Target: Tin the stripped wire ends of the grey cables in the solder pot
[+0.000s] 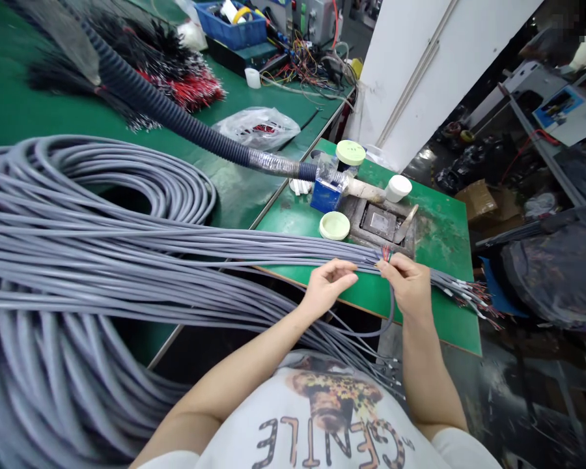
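My right hand [412, 281] pinches the end of a grey cable [392, 306], whose thin red and green wires [385, 252] fan out above the fingertips. From that hand the cable hangs down and curves back to the left. My left hand [330, 286] is a short way to the left, fingers curled but apart from the thumb, with nothing visible between them. Just beyond both hands runs a bundle of grey cables [283, 243]. Its stripped ends [469, 296] with coloured wires lie to the right of my right hand.
A solder pot [381, 221] sits behind the hands, with an extraction hose [215, 140] ending beside it. Around it stand a pale green lid [334, 225], a white cup [398, 187] and a lidded jar [350, 153]. Large cable coils [43, 365] fill the left side.
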`<state>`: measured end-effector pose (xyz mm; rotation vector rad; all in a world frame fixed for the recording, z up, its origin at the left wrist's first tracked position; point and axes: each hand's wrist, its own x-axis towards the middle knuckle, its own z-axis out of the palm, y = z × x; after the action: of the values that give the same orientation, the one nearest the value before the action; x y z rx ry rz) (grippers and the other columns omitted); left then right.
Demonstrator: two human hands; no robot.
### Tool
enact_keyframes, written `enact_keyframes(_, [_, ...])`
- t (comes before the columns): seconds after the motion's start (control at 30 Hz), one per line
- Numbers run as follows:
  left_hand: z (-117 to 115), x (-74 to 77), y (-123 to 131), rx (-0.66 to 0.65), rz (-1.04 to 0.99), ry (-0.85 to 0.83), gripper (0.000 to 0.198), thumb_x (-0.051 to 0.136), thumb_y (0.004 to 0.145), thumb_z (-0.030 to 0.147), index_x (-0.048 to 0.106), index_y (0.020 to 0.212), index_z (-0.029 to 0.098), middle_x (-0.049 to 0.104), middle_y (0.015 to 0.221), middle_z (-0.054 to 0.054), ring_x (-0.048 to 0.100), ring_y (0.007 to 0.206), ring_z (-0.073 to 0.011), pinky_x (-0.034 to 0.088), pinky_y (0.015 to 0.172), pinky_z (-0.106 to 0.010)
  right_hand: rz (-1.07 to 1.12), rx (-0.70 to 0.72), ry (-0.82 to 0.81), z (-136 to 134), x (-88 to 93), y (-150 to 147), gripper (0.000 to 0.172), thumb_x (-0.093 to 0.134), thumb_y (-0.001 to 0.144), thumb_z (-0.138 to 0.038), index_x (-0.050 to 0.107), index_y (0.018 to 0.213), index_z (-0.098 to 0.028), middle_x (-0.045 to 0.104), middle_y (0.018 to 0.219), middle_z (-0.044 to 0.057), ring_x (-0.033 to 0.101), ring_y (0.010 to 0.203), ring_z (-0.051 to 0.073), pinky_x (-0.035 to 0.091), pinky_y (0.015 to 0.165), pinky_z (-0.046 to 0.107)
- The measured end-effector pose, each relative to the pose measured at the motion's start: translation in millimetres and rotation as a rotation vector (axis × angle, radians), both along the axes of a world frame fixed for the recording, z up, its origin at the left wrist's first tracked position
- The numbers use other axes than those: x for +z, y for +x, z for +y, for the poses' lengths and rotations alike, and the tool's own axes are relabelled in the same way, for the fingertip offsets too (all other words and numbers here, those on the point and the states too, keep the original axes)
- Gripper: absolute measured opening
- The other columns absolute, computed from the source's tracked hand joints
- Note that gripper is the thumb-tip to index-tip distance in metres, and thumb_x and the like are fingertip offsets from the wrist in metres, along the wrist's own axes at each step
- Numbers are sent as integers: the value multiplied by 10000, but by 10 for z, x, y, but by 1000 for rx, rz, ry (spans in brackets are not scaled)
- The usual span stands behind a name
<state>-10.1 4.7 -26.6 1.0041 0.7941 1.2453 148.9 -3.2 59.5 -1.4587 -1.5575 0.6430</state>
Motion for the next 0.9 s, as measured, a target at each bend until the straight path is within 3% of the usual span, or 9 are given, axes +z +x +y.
enact_keyframes(0.13, [-91,144,243,-49,-318,-147,252,768,679,307,679,872,172,625,707,6,519,601,-82,422,581,-211,57,47,-17,-82,-47,-148,290,622,804,-294,535,553,-178,424,557,-34,386,537,97,311,527,252])
enact_keyframes(0.23, [-85,209,310,1,-388,-140,160,750,709,280,677,804,175,567,647,34,481,566,-61,401,570,-199,129,38,-50,-136,-55,-202,277,618,811,-294,563,567,-176,442,553,-36,398,535,91,320,519,240])
enact_keyframes(0.33, [-29,257,244,123,-319,-73,138,717,748,301,668,807,187,553,661,34,474,560,-68,400,562,-213,232,79,-144,-228,-81,-215,153,587,843,-328,669,847,-200,527,583,-34,441,511,88,356,501,227])
enact_keyframes(0.47, [16,289,65,334,111,302,129,669,794,340,681,811,213,632,748,-12,563,675,-133,457,685,-302,426,159,-263,-379,-184,-232,371,528,878,-372,560,1221,-238,591,618,-30,408,414,71,314,410,210])
enact_keyframes(0.53, [2,283,20,282,297,560,102,656,806,323,696,820,230,663,744,-24,594,709,-156,462,732,-338,516,126,-279,-432,-239,-248,404,534,870,-389,533,1249,-248,581,596,-38,371,378,63,269,377,202])
enact_keyframes(0.6, [-25,265,27,232,338,689,76,645,815,283,703,844,243,677,743,-22,603,702,-154,463,732,-339,566,92,-278,-464,-270,-261,431,545,863,-389,506,1271,-255,576,580,-45,361,365,60,252,368,198])
enact_keyframes(0.67, [-55,241,69,256,269,611,81,666,798,254,701,869,236,676,773,-24,599,708,-144,466,725,-321,582,66,-259,-485,-271,-269,453,547,865,-373,472,1297,-259,579,578,-48,364,365,60,251,370,196])
enact_keyframes(0.77, [-100,198,137,227,54,256,235,717,752,296,681,970,215,678,850,-39,603,751,-143,477,723,-293,566,36,-236,-520,-248,-281,483,539,871,-357,418,1330,-266,592,592,-47,373,368,63,260,372,197])
enact_keyframes(0.9, [-152,153,141,-114,-149,-66,303,701,754,389,700,974,180,698,860,-53,620,727,-149,489,703,-290,488,70,-271,-567,-244,-272,478,531,879,-356,400,1330,-267,609,615,-45,406,367,71,315,379,205])
